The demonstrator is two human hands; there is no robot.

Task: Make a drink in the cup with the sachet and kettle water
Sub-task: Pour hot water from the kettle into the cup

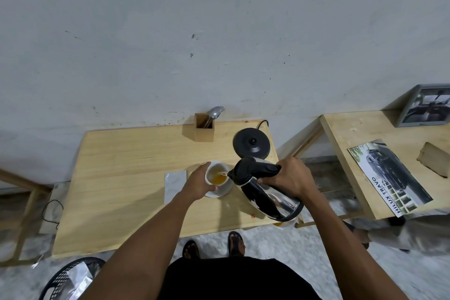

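Black shirt (233, 280), dark sandals (236, 242), bare forearms

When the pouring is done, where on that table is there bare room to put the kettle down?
The black kettle base at the back right stands free. The table's whole left half, left of the silver sachet, is bare wood. It is crowded around the cup, where the left hand, kettle and right hand meet.

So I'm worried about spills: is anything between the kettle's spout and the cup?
Nothing visible. The kettle, tilted in the right hand, has its spout right at the rim of the cup. The left hand holds the cup's other side, away from the stream.
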